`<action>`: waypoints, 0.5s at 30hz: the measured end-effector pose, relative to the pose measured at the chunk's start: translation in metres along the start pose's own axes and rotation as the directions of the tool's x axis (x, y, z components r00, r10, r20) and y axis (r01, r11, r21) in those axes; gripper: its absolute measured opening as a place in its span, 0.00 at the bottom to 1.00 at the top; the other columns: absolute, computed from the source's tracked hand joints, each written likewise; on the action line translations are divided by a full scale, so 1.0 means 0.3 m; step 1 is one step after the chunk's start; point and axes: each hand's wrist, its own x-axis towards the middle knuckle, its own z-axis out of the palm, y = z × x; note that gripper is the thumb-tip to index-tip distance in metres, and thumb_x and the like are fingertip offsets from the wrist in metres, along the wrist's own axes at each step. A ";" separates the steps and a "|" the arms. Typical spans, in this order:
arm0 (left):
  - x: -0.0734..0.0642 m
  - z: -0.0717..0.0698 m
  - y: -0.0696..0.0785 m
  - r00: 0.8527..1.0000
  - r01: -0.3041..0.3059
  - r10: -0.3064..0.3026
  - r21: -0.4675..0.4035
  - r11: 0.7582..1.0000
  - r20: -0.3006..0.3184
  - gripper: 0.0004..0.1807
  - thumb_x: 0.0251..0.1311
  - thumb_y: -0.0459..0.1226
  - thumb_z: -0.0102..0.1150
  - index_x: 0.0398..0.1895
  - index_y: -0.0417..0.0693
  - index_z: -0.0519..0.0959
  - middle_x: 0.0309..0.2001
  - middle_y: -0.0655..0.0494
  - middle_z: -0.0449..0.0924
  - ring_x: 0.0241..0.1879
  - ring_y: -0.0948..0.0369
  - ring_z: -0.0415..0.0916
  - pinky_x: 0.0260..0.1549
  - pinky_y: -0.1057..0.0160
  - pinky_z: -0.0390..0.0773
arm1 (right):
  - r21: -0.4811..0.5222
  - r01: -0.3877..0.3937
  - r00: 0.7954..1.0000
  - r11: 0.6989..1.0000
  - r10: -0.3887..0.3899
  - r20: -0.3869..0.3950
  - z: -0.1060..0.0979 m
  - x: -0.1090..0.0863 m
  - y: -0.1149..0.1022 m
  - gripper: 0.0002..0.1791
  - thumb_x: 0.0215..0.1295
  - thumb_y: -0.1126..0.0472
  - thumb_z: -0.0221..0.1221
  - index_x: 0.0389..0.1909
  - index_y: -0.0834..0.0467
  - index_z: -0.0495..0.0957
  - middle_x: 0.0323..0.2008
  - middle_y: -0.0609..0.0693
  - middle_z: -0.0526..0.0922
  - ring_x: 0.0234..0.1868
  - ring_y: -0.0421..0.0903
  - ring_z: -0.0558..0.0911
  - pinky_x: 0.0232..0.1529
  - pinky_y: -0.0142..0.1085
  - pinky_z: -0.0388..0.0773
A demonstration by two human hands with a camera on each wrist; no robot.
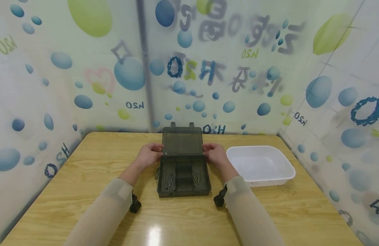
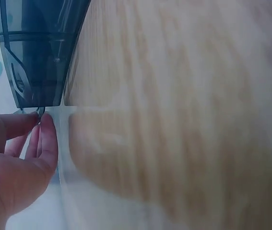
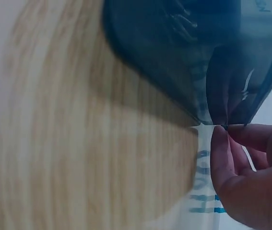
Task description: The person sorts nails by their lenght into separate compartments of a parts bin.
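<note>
A dark translucent plastic storage box (image 1: 184, 193) lies on the table, its lid (image 1: 182, 140) swung up at the back. Thin metal rods, like nails or screws, lie inside: several in the left compartment (image 1: 169, 182) and a few on the right (image 1: 195, 179). At the lid's left edge, near the hinge side, my left hand (image 1: 148, 155) pinches it between thumb and fingers. My right hand (image 1: 216, 155) pinches the matching right edge. In the wrist views, the left fingertips (image 2: 48, 120) and right fingertips (image 3: 218, 132) meet right at the plastic edge.
A white plastic basin (image 1: 260, 164) stands to the right of the box, close to my right forearm. The wooden table (image 1: 115, 143) ends at the back against a wall covering (image 1: 183, 99) printed with blue and green drops.
</note>
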 end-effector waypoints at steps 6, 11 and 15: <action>-0.006 0.004 0.013 1.000 0.018 -0.020 -0.095 0.995 -0.018 0.31 0.77 0.27 0.59 0.81 0.35 0.67 0.65 0.30 0.78 0.45 0.55 0.84 0.37 0.63 0.82 | 0.047 -0.005 1.000 0.999 0.006 -0.008 -0.007 -0.009 -0.013 0.30 0.75 0.75 0.60 0.76 0.61 0.76 0.62 0.65 0.85 0.59 0.59 0.85 0.59 0.47 0.85; -0.016 0.005 0.022 1.000 0.011 -0.013 -0.110 0.994 -0.017 0.33 0.78 0.27 0.57 0.83 0.35 0.65 0.66 0.29 0.76 0.48 0.53 0.86 0.42 0.60 0.86 | 0.057 0.003 1.000 0.998 -0.002 -0.003 -0.011 -0.017 -0.015 0.27 0.76 0.74 0.59 0.74 0.62 0.78 0.61 0.64 0.84 0.59 0.57 0.85 0.62 0.49 0.85; -0.019 0.009 0.019 1.000 0.010 -0.015 -0.162 0.987 -0.027 0.30 0.77 0.25 0.57 0.81 0.35 0.69 0.65 0.31 0.75 0.51 0.52 0.85 0.49 0.58 0.88 | 0.071 0.020 1.000 0.997 -0.020 0.000 -0.011 -0.022 -0.016 0.26 0.76 0.75 0.59 0.73 0.63 0.80 0.61 0.65 0.84 0.57 0.56 0.85 0.60 0.47 0.86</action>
